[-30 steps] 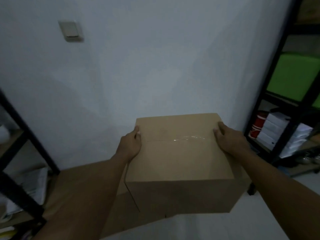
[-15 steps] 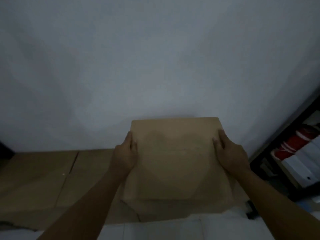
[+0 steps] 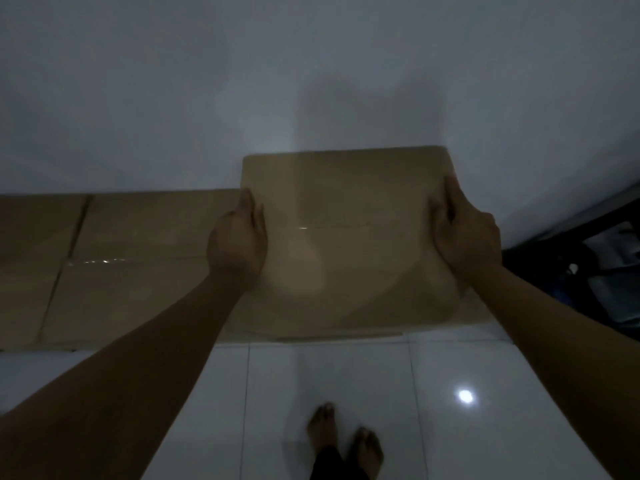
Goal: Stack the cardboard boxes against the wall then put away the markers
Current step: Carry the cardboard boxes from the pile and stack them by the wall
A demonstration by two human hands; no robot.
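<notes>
Lowered since the earlier frame, the cardboard box is now seen from above, its far edge against the wall. It is gripped at mid-sides by left hand and right hand, above floor-level boxes.

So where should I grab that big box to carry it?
Take the cardboard box by its two opposite side edges, one hand from each side, as the left hand and right hand do here. Its top is wide, flat and taped shut, so there is probably nothing up there to hold.
</notes>
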